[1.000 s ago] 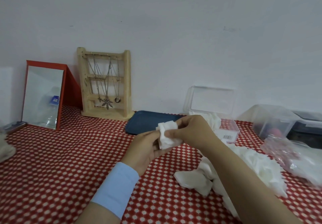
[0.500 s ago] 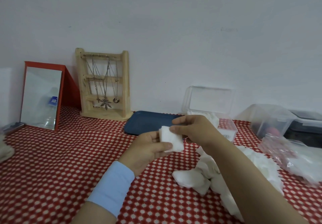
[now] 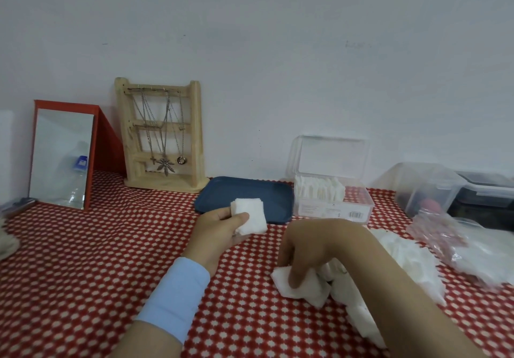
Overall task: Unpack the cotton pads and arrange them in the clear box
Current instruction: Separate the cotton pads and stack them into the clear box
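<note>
The left hand (image 3: pixel 222 231) grips a small stack of cotton pads (image 3: pixel 250 217), thumb pressed across the near face and fingers curled behind. The stack is held above the tablecloth (image 3: pixel 97 260), in front of the blue tray (image 3: pixel 222 199). The right hand (image 3: pixel 308 246) is lowered knuckles-up, its fingers curled down and pinching a loose pad (image 3: pixel 301 288) lying on the cloth at the near edge of the white pile (image 3: pixel 406 257). The pads are square, white and soft-edged. The clear box (image 3: pixel 358 207), lid raised, stands beside the tray, with a row of pads (image 3: pixel 319 190) on edge in its left part.
</note>
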A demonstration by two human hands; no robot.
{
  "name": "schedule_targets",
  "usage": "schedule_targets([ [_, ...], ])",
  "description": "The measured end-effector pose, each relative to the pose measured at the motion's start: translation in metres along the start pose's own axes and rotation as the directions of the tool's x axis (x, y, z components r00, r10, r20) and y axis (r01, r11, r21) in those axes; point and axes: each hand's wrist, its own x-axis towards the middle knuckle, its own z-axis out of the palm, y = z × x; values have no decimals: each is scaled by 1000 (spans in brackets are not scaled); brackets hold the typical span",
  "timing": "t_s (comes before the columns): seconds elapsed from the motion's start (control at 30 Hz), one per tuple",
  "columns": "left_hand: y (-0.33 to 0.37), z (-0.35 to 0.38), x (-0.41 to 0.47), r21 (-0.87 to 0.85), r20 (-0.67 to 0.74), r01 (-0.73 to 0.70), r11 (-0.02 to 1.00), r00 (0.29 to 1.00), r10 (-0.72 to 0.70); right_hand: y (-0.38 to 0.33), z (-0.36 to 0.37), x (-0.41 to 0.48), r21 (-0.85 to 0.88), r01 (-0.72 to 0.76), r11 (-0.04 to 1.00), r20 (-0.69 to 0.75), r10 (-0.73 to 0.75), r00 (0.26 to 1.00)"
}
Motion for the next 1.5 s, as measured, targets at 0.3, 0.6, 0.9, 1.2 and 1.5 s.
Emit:
schedule_targets([
  [0.3, -1, 1, -2, 98, 22, -27, 995, 999, 24, 11, -10, -3, 457, 285, 842, -377, -106, 920],
  [0.6, 1, 5, -4, -62, 80, -22, 998, 996, 27, 15, -12, 0, 726, 337, 600, -463, 63, 884],
  [0.9, 9, 11, -12, -198, 218, 23, 980, 976, 21, 3, -7, 12, 729, 370, 576, -598, 273, 753],
  [1.2, 8, 5, -7, -131, 139, -8, 991, 990, 27, 13, -19, -5, 762, 267, 590, -475, 230, 849],
  [1.5, 8, 0, -7, -170, 102, 3, 985, 995, 14, 29, -21, -5, 849, 273, 452, -446, 336, 830],
])
